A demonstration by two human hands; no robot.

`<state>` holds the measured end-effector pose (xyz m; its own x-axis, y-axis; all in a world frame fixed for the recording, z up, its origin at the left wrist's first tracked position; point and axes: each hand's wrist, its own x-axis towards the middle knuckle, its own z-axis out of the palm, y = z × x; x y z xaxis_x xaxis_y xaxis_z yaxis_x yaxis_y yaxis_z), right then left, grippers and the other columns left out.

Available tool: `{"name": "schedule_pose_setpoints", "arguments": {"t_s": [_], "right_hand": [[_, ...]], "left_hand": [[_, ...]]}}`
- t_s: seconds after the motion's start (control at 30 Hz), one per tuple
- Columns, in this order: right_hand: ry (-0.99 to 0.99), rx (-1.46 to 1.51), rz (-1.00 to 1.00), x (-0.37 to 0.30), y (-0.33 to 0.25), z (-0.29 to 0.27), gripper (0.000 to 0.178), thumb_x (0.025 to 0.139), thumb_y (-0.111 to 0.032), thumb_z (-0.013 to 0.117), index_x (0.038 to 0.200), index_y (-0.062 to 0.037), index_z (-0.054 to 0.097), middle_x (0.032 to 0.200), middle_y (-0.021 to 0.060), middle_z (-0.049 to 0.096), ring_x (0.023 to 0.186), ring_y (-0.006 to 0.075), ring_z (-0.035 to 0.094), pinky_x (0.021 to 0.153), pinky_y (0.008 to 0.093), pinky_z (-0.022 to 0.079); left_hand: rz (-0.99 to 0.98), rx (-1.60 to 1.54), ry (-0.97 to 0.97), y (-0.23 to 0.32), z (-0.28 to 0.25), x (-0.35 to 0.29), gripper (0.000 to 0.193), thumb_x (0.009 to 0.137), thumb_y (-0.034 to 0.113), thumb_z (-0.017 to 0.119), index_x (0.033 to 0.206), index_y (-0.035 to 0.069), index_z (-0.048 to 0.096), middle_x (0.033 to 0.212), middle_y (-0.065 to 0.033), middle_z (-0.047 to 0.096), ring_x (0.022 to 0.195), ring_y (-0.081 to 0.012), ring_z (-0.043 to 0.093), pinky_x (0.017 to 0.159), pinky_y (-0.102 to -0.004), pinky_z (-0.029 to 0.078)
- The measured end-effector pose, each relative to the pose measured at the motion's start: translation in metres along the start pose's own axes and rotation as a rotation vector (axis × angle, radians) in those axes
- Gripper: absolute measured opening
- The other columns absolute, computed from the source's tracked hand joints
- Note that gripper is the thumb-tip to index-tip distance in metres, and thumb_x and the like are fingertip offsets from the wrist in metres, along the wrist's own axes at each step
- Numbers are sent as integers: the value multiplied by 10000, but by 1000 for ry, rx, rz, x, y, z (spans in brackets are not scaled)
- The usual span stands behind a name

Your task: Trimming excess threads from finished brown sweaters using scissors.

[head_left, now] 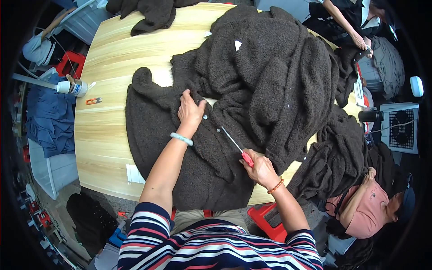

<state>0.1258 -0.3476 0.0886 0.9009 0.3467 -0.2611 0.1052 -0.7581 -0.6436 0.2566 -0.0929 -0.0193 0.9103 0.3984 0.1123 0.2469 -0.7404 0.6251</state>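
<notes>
A dark brown knitted cardigan (198,166) lies spread at the table's near edge, with small shiny buttons (205,117) along its front band. Over the upper part of that band rests my left hand (191,110), its fingers stretched out on the knit and the thumb apart. My right hand (262,169) is closed round the red handle of a tool with a long thin metal shaft (233,140). The shaft points up and left, its tip close to a button on the band. What kind of tip it has is too small to tell.
More brown knitwear (270,58) is heaped across the wooden table (103,130). Orange thread snips (93,101) lie at the left, and a white paper (135,173) near the front edge. Other people work at the right, one in a pink shirt (362,209). A red stool (269,222) stands below.
</notes>
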Motion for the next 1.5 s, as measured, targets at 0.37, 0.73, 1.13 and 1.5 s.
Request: {"name": "schedule_pose_setpoints", "arguments": {"t_s": [0.37, 0.73, 1.13, 1.5], "right_hand": [[-68, -109, -27, 74, -41, -2, 256, 907, -282, 608, 972, -34, 612, 737, 241, 653, 740, 426, 658, 693, 508, 529], [-348, -225, 45, 79, -47, -15, 343, 905, -334, 607, 990, -2, 634, 854, 249, 675, 885, 417, 658, 802, 498, 518], [-74, 40, -30, 59, -30, -9, 289, 915, -256, 617, 1116, -51, 579, 845, 250, 666, 823, 432, 647, 771, 494, 518], [-59, -93, 38, 72, -43, -15, 246, 903, -268, 618, 988, -39, 593, 764, 249, 645, 769, 440, 641, 708, 518, 512]], "left_hand": [[-372, -985, -483, -47, 4, -9, 84, 925, 84, 636, 987, 41, 672, 875, -8, 679, 742, -85, 625, 624, -227, 512], [-400, -1177, -508, -51, -8, -9, 201, 928, 43, 621, 1119, -19, 634, 1025, -31, 675, 887, -97, 616, 804, -246, 501], [-199, -27, -216, 7, -29, 16, 658, 761, 374, 791, 1215, 13, 479, 1012, -209, 633, 912, -386, 640, 834, -477, 506], [3, -294, -278, -40, 11, 45, 202, 865, 127, 672, 1026, 7, 695, 912, -163, 712, 787, -285, 681, 741, -357, 526]]}}
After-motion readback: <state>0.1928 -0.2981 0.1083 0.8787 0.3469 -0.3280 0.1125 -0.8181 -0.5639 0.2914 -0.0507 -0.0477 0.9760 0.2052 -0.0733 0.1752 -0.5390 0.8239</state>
